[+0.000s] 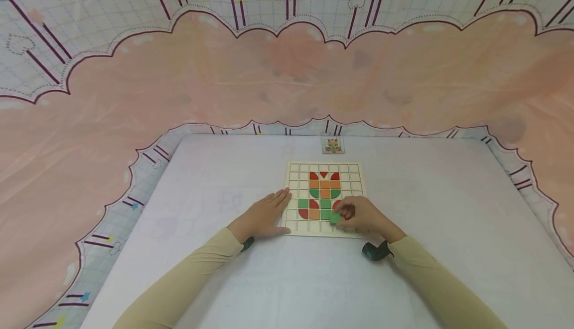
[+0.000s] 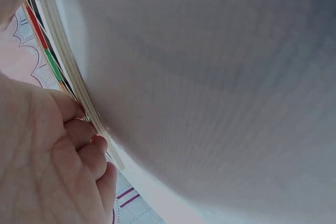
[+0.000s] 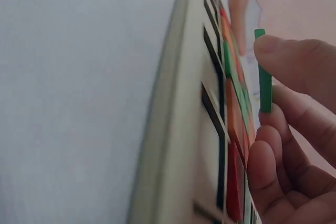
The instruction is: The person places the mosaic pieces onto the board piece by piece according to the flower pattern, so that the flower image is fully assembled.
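A cream wooden grid board (image 1: 296, 227) lies on the white table, with red, orange and green pieces set in its middle squares. My left hand (image 1: 264, 214) rests at the board's left edge, its fingertips and thumb against the side. In the left wrist view the left fingers (image 2: 92, 158) touch the layered edge. Over the lower right part of the board, my right hand (image 1: 365, 214) pinches a green tile (image 1: 334, 218) between thumb and fingers. From the right wrist, this thin tile (image 3: 266, 85) shows edge-on, held just above the board's face. The right hand covers some squares.
A small pattern card (image 1: 333, 145) with a similar coloured figure lies beyond the board, near the table's far edge. Around the board spreads the white tabletop (image 1: 202, 169). A cloth printed with pink cloud shapes (image 1: 287, 80) hangs behind it.
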The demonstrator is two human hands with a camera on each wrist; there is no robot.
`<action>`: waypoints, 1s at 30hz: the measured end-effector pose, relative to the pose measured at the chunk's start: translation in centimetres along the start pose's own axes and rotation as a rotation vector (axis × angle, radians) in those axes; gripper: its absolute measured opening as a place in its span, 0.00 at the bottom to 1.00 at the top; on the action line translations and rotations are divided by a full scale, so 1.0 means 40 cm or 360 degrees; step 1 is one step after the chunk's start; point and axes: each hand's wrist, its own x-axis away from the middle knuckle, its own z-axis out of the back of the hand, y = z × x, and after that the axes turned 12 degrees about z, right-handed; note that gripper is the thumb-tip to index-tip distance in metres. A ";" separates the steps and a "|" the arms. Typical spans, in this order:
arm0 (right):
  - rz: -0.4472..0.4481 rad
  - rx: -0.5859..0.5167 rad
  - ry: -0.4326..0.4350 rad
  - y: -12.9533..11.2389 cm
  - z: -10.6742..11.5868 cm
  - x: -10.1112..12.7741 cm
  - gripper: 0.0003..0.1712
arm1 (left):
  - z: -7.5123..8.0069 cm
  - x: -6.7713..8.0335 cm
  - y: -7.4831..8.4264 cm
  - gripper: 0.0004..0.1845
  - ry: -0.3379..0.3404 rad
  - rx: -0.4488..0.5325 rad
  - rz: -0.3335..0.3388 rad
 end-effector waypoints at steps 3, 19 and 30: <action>0.0018 0.0046 -0.0016 -0.018 -0.024 -0.009 0.12 | 0.003 0.003 0.001 0.50 0.0005 0.0015 -0.0007; 0.0107 0.0145 -0.0081 -0.045 -0.057 -0.014 0.12 | -0.004 0.010 -0.003 0.49 0.0009 0.0001 -0.0016; 0.0082 0.0151 -0.0150 -0.050 -0.053 -0.020 0.10 | -0.004 0.009 -0.007 0.49 0.0021 0.0005 -0.0026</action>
